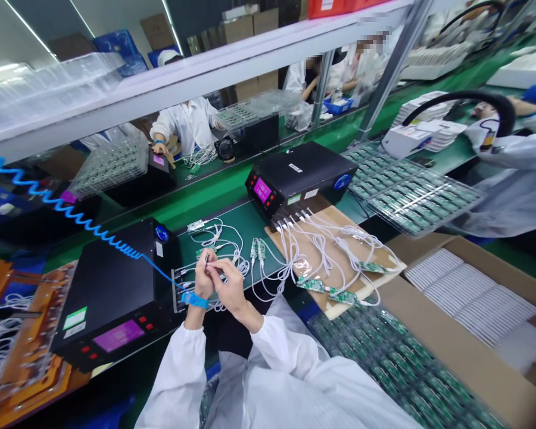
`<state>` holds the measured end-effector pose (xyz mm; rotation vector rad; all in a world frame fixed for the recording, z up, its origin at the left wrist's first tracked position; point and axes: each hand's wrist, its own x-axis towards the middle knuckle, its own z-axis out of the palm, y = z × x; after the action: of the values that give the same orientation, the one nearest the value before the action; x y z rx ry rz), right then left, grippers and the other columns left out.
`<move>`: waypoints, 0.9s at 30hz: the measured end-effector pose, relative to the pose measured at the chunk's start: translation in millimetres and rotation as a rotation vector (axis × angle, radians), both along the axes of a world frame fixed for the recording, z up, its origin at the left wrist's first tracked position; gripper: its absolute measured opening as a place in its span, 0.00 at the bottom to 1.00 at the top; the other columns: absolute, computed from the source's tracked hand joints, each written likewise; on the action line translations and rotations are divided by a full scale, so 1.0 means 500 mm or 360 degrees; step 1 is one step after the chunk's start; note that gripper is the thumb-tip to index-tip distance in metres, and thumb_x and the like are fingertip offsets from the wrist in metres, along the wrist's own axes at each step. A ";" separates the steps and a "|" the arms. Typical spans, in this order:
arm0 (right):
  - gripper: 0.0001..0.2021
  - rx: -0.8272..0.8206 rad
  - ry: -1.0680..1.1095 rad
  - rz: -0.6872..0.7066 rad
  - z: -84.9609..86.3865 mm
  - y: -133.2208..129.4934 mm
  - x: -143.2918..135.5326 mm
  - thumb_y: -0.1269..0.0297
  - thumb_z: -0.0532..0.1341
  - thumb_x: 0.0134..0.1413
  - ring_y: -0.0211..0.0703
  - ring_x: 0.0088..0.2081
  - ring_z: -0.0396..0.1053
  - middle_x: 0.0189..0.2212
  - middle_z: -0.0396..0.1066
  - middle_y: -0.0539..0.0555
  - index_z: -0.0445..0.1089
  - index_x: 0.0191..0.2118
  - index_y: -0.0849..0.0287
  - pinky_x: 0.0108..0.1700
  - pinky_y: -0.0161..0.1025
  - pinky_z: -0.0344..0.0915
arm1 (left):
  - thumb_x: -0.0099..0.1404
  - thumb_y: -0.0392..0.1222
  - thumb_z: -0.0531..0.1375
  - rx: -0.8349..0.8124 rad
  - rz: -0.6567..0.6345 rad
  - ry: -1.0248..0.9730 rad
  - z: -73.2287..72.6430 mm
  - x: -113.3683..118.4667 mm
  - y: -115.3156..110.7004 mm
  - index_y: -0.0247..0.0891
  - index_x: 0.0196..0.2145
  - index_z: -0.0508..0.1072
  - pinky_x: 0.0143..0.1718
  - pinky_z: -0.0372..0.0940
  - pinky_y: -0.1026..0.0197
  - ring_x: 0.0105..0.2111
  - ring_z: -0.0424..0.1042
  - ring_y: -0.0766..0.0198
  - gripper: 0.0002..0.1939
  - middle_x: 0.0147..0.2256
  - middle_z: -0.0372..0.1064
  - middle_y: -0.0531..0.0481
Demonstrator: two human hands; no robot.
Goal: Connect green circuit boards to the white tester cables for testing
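My left hand (204, 277), with a blue wrist strap (195, 300) on its wrist, is closed around something small that my fingers mostly hide. Its fingertips meet those of my right hand (227, 283), which is pinched shut at the same spot. What lies between them is too small to make out. Just beyond my hands, a green circuit board (206, 252) lies among white cables (239, 253). Farther back is another board (196, 226) with a cable attached. A pair of upright-lying boards (258, 249) rests to the right of my hands.
Black test boxes with pink screens stand left (116, 292) and right (301, 176). Cabled boards (343, 296) lie on cardboard (337, 238). Trays of boards (411, 190) and a carton (464, 250) sit rightward. A blue coiled cord (89, 226) crosses the left. Co-workers sit opposite and right.
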<state>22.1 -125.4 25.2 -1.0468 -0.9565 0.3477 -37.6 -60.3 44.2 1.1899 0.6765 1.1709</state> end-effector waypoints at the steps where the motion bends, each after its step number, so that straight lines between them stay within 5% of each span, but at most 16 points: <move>1: 0.07 0.0007 0.0000 0.0013 -0.001 0.000 0.000 0.62 0.62 0.69 0.43 0.40 0.76 0.39 0.78 0.56 0.77 0.43 0.55 0.43 0.40 0.76 | 0.66 0.47 0.60 0.0071 0.0007 0.0029 0.000 -0.003 0.001 0.40 0.25 0.62 0.28 0.52 0.58 0.28 0.52 0.61 0.15 0.26 0.54 0.51; 6: 0.08 0.0017 -0.0092 0.0033 -0.001 -0.002 -0.003 0.63 0.60 0.70 0.44 0.42 0.77 0.39 0.78 0.57 0.77 0.44 0.56 0.45 0.41 0.76 | 0.66 0.54 0.60 0.0298 0.0053 0.0164 -0.004 -0.018 0.006 0.41 0.25 0.60 0.29 0.52 0.59 0.28 0.51 0.61 0.18 0.26 0.52 0.53; 16: 0.09 0.0046 -0.0215 -0.0080 -0.007 -0.007 -0.014 0.66 0.57 0.71 0.44 0.41 0.77 0.38 0.78 0.57 0.76 0.43 0.56 0.46 0.41 0.76 | 0.59 0.42 0.65 0.0375 0.0039 0.0387 -0.021 -0.044 0.013 0.40 0.25 0.65 0.29 0.51 0.58 0.26 0.54 0.61 0.11 0.24 0.58 0.52; 22: 0.10 0.0072 -0.0420 0.0241 0.000 0.006 0.007 0.63 0.57 0.73 0.44 0.47 0.78 0.43 0.79 0.57 0.76 0.47 0.55 0.52 0.43 0.75 | 0.70 0.59 0.56 0.0326 0.0167 0.0227 -0.010 -0.046 0.008 0.41 0.24 0.58 0.31 0.58 0.59 0.28 0.56 0.61 0.24 0.25 0.55 0.52; 27: 0.16 -0.0078 -0.0541 0.0235 -0.002 0.034 0.056 0.67 0.59 0.70 0.49 0.59 0.72 0.55 0.74 0.62 0.71 0.61 0.56 0.63 0.49 0.70 | 0.74 0.63 0.50 0.0381 0.0422 0.0063 0.002 -0.046 0.001 0.41 0.23 0.54 0.47 0.66 0.57 0.36 0.65 0.59 0.29 0.32 0.59 0.49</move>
<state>50.2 -108.4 24.0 -1.1034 -1.3401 0.3218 -60.4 -59.9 45.5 1.3547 0.7560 1.4856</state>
